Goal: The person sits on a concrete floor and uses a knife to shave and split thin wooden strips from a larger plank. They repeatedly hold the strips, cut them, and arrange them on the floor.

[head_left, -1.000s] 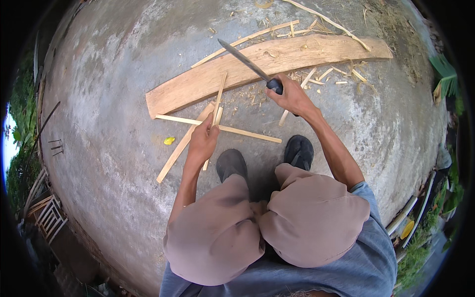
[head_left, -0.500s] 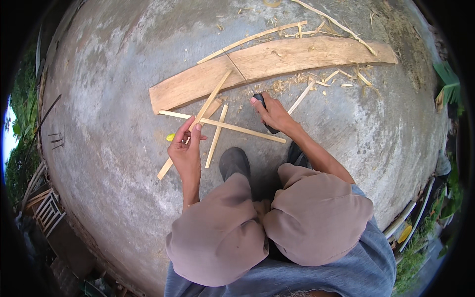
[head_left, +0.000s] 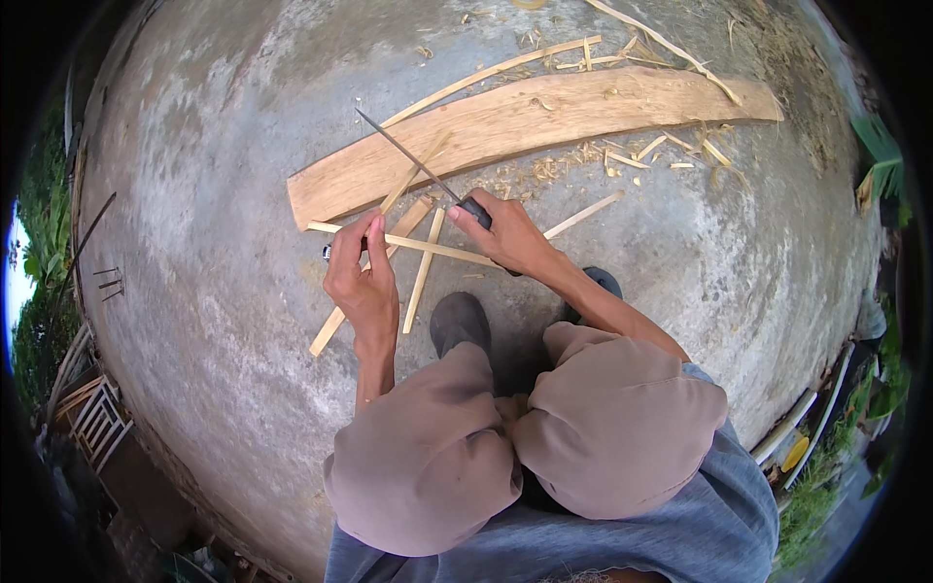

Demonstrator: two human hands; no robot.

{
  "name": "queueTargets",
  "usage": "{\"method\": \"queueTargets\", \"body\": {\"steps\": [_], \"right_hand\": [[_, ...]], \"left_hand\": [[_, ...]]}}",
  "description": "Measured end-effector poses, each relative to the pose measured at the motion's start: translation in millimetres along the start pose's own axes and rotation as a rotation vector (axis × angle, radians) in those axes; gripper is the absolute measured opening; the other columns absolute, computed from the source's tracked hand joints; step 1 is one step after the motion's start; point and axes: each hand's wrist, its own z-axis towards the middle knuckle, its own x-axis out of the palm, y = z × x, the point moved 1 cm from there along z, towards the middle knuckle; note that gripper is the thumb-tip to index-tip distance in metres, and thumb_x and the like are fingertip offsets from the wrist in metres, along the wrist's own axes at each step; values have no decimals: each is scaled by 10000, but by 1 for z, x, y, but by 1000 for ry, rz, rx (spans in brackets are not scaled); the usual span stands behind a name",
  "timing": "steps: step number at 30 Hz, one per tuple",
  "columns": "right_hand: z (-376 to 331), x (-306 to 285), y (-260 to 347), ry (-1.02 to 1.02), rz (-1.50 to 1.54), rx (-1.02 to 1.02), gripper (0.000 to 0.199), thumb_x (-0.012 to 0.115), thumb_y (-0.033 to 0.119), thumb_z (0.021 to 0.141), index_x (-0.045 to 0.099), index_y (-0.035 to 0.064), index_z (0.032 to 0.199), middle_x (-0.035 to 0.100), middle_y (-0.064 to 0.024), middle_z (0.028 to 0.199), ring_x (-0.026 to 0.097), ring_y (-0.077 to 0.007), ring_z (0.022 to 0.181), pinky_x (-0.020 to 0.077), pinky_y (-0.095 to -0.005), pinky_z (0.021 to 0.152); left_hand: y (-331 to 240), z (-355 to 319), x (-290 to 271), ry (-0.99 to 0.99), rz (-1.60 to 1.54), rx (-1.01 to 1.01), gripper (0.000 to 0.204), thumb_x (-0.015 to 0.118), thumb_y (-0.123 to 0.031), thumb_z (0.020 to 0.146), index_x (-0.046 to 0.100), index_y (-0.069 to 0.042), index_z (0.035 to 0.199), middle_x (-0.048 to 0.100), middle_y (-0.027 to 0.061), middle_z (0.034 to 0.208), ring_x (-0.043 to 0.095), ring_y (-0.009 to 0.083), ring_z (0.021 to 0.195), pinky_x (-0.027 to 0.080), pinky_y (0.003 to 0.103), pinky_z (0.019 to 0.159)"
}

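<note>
My left hand (head_left: 362, 267) pinches a thin pale wood strip (head_left: 331, 328), which slants up over a broad curved plank (head_left: 564, 109) lying on the concrete. My right hand (head_left: 507, 233) is closed round the black handle of a long-bladed knife (head_left: 391, 138). Its blade points up and left, crossing the upper part of the held strip; whether they touch I cannot tell. Just below the hands, a second strip (head_left: 437, 249) and a third strip (head_left: 420, 282) lie crossed. Beside my left hand is a small dark object, mostly hidden.
Wood shavings (head_left: 530, 167) and short offcuts litter the concrete floor (head_left: 204, 214) along the plank's near side. Beyond the plank rests a long curved strip (head_left: 486, 73). My shoe (head_left: 460, 323) is close below the crossed strips. Several thin dark rods (head_left: 110, 284) stand at the left.
My right hand has moved left and slightly down, bringing the knife blade from over the plank's middle to across the held strip. My left hand has shifted slightly upward on the strip.
</note>
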Motion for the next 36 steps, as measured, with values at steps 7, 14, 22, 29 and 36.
{"method": "queueTargets", "body": {"steps": [7,14,22,29,36], "right_hand": [[11,3,-31,-129,-58,-74,517,612,466,1023,613,-41,919,582,-195,617,649,-328,625,501,-461,619],[18,-9,-38,-99,-190,-64,575,580,500,1023,642,-65,941,622,-227,641,671,-384,642,511,-503,663],[33,-10,-66,-97,122,203,584,576,528,1024,619,-53,987,655,-183,672,670,-269,536,535,-405,568],[-1,25,4,-107,-4,-259,506,625,460,1020,609,-43,970,624,-182,655,646,-285,558,499,-433,556],[16,16,2,-61,32,46,428,709,371,974,608,-44,945,642,-255,701,653,-423,643,503,-492,640]], "left_hand": [[-4,16,-6,27,3,-70,154,653,-55,1017,733,35,1113,724,103,993,667,133,791,570,279,724],[5,16,-6,-15,-69,-81,149,667,-72,1012,751,19,1094,726,108,974,673,131,795,570,280,704],[-19,26,-13,-72,-12,-280,210,702,-163,1006,774,34,990,706,81,726,634,103,592,534,252,564],[-27,30,-6,-110,-41,-315,290,685,-213,1021,754,61,956,722,106,725,659,101,590,553,252,560],[-22,34,-5,-149,-59,-262,296,668,-219,1034,748,59,971,734,104,749,663,98,600,518,245,561]]}}
